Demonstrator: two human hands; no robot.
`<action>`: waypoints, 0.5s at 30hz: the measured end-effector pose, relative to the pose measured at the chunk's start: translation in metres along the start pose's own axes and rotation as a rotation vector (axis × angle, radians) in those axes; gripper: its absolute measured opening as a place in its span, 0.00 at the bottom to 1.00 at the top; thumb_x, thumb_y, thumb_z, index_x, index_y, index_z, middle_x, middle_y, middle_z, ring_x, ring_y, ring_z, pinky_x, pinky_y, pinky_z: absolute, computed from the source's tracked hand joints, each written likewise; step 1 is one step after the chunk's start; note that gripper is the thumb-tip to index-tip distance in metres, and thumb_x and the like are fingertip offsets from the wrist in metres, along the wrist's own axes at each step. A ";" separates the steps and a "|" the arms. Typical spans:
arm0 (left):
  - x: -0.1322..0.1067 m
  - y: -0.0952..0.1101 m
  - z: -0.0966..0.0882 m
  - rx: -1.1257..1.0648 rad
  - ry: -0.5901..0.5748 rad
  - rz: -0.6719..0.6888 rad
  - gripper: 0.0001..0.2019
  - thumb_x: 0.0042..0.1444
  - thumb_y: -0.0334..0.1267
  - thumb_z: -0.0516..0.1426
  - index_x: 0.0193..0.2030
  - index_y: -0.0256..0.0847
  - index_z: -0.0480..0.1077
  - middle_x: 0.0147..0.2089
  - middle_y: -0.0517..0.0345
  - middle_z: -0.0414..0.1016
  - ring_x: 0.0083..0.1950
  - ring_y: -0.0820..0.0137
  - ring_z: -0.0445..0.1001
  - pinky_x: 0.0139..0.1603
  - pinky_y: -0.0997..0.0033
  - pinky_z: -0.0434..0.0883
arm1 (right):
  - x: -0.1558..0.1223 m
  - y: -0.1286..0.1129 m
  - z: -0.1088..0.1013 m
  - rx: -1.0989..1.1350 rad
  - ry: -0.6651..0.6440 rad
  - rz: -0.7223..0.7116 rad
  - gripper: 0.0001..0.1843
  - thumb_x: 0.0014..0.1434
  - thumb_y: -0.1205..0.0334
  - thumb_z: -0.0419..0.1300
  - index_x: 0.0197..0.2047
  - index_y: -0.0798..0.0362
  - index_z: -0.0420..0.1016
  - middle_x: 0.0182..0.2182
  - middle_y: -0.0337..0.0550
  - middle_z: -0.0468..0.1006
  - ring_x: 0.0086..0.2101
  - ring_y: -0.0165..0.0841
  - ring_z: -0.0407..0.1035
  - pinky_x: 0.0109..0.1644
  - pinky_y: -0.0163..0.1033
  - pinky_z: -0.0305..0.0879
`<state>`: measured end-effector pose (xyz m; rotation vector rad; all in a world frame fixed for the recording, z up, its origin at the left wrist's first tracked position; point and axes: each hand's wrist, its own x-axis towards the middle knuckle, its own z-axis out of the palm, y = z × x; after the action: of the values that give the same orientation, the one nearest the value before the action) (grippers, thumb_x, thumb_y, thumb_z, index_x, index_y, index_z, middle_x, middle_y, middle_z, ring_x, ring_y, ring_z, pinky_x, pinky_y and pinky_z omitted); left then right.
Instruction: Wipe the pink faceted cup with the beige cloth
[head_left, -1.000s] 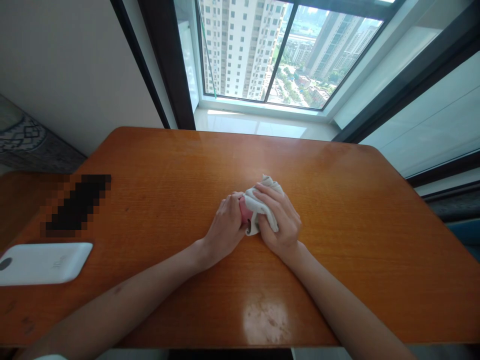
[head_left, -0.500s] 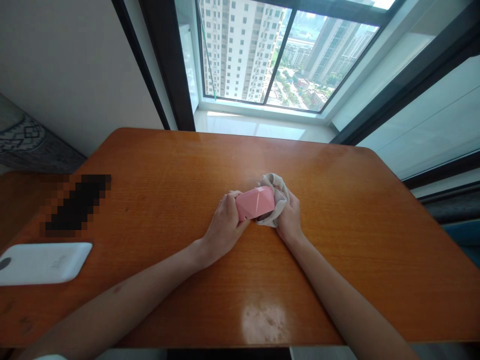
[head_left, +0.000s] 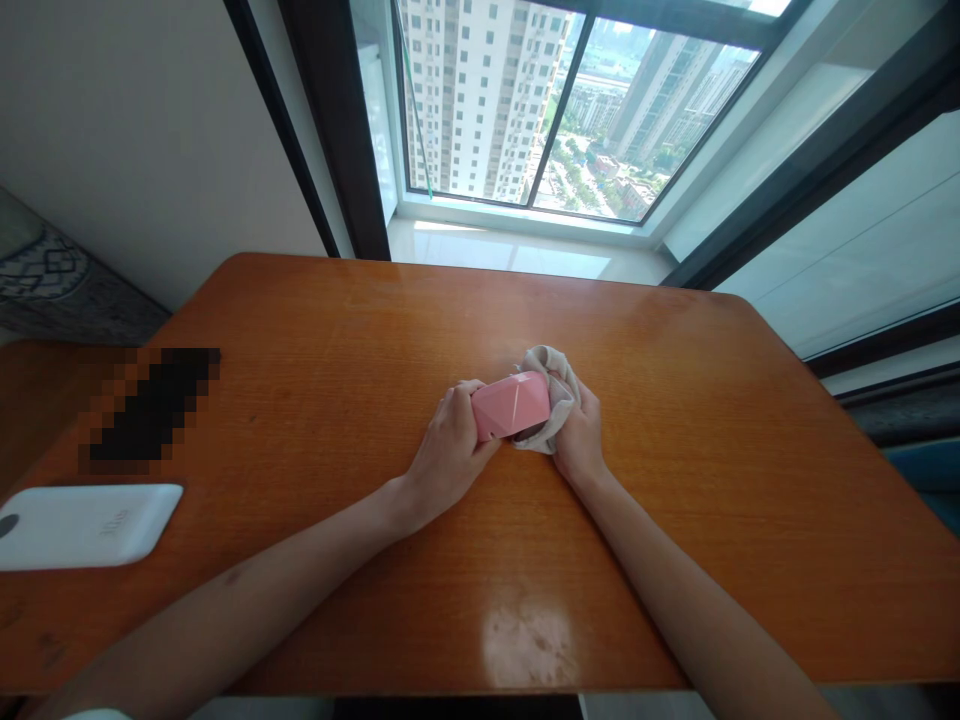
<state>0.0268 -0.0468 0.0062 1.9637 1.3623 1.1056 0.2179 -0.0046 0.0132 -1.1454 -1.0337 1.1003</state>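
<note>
Holding pink, faceted, plastic-looking block (head_left: 511, 406) in left hand (head_left: 452, 430), grey fabric cloth (head_left: 561, 402) in right hand (head_left: 583, 438); newly baring block's top, apparently wiping right end.

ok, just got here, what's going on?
A person at a wooden table has both hands busy near its middle. The left hand grips a pink faceted object by one end; exactly what it is, I can't tell. The right hand holds a bunched pale grey cloth around the other end, with a dark part showing below the pink shell. A flat white object lies off to the left on the table.
</note>
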 end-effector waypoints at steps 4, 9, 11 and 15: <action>0.000 0.000 0.000 0.003 0.000 -0.003 0.25 0.63 0.27 0.59 0.63 0.45 0.56 0.62 0.45 0.73 0.63 0.53 0.76 0.67 0.44 0.76 | 0.000 0.001 0.000 -0.007 0.006 -0.009 0.17 0.66 0.45 0.70 0.42 0.52 0.82 0.32 0.35 0.79 0.32 0.30 0.65 0.39 0.37 0.65; 0.000 0.001 0.000 0.008 -0.005 -0.013 0.24 0.63 0.28 0.60 0.63 0.45 0.57 0.62 0.44 0.74 0.62 0.53 0.76 0.66 0.45 0.76 | 0.002 0.003 0.002 -0.077 0.024 -0.024 0.19 0.69 0.43 0.67 0.44 0.53 0.83 0.33 0.37 0.81 0.32 0.32 0.69 0.39 0.38 0.68; 0.000 0.002 0.000 0.008 -0.005 -0.015 0.24 0.64 0.29 0.60 0.63 0.45 0.57 0.63 0.44 0.74 0.63 0.53 0.76 0.66 0.45 0.76 | -0.006 -0.005 0.001 -0.195 0.107 -0.179 0.19 0.72 0.45 0.63 0.49 0.52 0.84 0.36 0.41 0.85 0.36 0.36 0.75 0.43 0.41 0.73; -0.001 0.000 0.000 -0.032 -0.028 -0.026 0.24 0.66 0.34 0.62 0.64 0.46 0.57 0.63 0.44 0.74 0.62 0.52 0.77 0.65 0.43 0.76 | -0.058 -0.043 -0.010 -0.459 0.044 -0.961 0.19 0.74 0.53 0.60 0.63 0.44 0.83 0.53 0.47 0.89 0.52 0.47 0.85 0.60 0.55 0.81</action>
<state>0.0266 -0.0473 0.0063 1.9264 1.3437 1.0776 0.2230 -0.0668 0.0510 -0.8219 -1.6029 0.0727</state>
